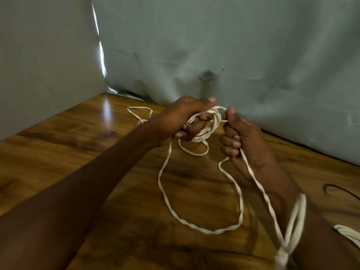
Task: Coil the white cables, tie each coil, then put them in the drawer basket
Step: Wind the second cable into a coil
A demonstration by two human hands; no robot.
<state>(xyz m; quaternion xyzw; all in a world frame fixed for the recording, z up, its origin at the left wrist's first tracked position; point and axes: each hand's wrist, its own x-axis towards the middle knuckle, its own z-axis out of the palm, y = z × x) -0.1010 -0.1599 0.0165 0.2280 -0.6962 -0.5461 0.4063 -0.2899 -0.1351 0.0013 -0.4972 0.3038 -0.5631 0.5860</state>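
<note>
A long flat white cable (pixel 204 229) lies in a wide loop on the wooden table (pixel 78 152). My left hand (pixel 183 119) grips a small coil of it (pixel 209 126), the turns wound around its curled fingers above the table. Just to the right, my right hand (pixel 240 139) pinches the same cable near the coil and holds a strand that runs down along my right wrist. Part of this strand loops at the wrist, blurred. A second white cable (pixel 141 113) lies loose at the back left of the table. No drawer basket is in view.
Pale blue-grey cloth (pixel 214 45) hangs behind and to the left of the table. At the right edge of the table lie another bundle of white cable (pixel 348 233) and a thin dark cord (pixel 339 190).
</note>
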